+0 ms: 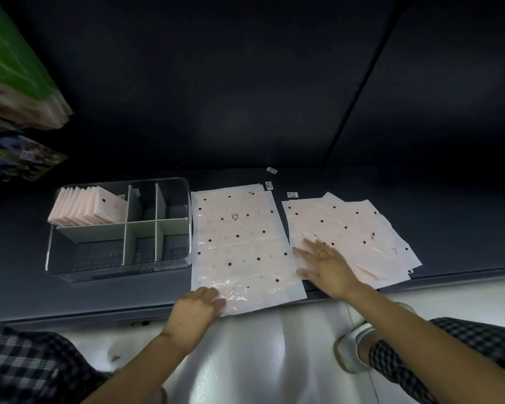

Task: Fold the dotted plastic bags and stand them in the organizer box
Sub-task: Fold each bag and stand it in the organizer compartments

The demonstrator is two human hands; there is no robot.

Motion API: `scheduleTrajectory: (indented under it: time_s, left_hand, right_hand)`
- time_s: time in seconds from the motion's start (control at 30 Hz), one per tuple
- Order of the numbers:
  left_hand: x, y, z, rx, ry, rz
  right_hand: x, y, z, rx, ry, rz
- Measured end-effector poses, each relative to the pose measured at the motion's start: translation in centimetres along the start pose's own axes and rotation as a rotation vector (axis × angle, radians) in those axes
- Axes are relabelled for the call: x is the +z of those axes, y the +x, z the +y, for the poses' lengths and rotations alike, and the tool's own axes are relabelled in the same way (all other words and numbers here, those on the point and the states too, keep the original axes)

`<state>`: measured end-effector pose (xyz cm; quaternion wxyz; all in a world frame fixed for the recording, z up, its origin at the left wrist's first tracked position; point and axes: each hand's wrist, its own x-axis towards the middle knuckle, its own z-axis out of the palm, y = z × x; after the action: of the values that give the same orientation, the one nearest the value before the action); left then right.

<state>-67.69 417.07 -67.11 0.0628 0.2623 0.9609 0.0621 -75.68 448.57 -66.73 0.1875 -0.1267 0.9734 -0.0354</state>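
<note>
Dotted plastic bags lie in three places, and this shows how far the work is. A row of folded bags (89, 208) already stands upright in the back left compartment of the organizer box (169, 265), which sits on the dark counter (18, 287) at the left. The other compartments of the box look empty, as far as I can see through the clear walls. One flat bag (239, 243) is spread open just beside the box, not yet folded, with its near edge reaching over the counter edge. The left hand (194, 313) is at the near left corner of this bag; its grip seems curled on the corner, but I cannot tell whether it really pinches the plastic. The right hand (328, 265) lies flat with the fingers spread and apart, resting on the loose pile of flat bags (350, 228) to the right. This pile has several sheets, fanned out and overlapping; how many I cannot count. So I judge the task is partly done: some bags are stored, one is ready for folding, and the pile is still waiting.
</note>
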Motion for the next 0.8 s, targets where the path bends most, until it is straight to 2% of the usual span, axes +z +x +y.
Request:
scheduleTrajectory:
  time_s: [0.07,0.13,0.2,0.3,0.4,0.43,0.5,0.6,0.67,0.73,0.8]
  left_hand:
    - [0.0,0.0,-0.2,0.003,0.014,0.005]
    - [-0.1,-0.1,-0.3,-0.007,0.028,-0.001]
    - [0.1,-0.2,-0.2,-0.011,0.048,0.015]
    - [0.2,-0.2,0.0,-0.023,0.049,0.038]
    - [-0.4,-0.3,0.0,-0.081,-0.032,0.052]
    - [-0.6,-0.3,0.0,-0.12,-0.1,0.064]
    - [-1.1,0.1,-0.4,-0.211,-0.31,-0.014]
    - [-3.3,1.0,-0.8,-0.336,-0.894,-0.098]
    - [-5.2,1.6,-1.5,-0.34,-1.129,-0.128]
    - [-6.6,2.1,-2.1,-0.345,-1.192,-0.111]
    - [-7.3,2.5,-2.5,-0.367,-1.135,0.041]
  right_hand:
    - [1.2,-1.1,-1.7,-0.21,-0.01,-0.023]
    - [2.8,-2.3,-2.7,-0.322,-0.108,-0.052]
    - [4.3,-3.0,-3.1,-0.315,-0.124,0.007]
    - [4.8,-3.1,-3.3,-0.277,0.049,0.12]
    - [3.6,-3.0,-3.6,-0.222,0.23,0.106]
    - [2.8,-3.0,-3.6,-0.202,0.278,0.085]
    - [0.9,-3.0,-3.7,-0.17,0.373,0.034]
    - [-2.7,-3.0,-3.5,-0.168,0.58,-0.085]
    - [-5.3,-3.0,-3.5,-0.181,0.672,-0.175]
    - [-7.8,-2.6,-3.8,-0.191,0.732,-0.224]
    - [-9.4,-1.4,-4.2,-0.176,0.749,-0.204]
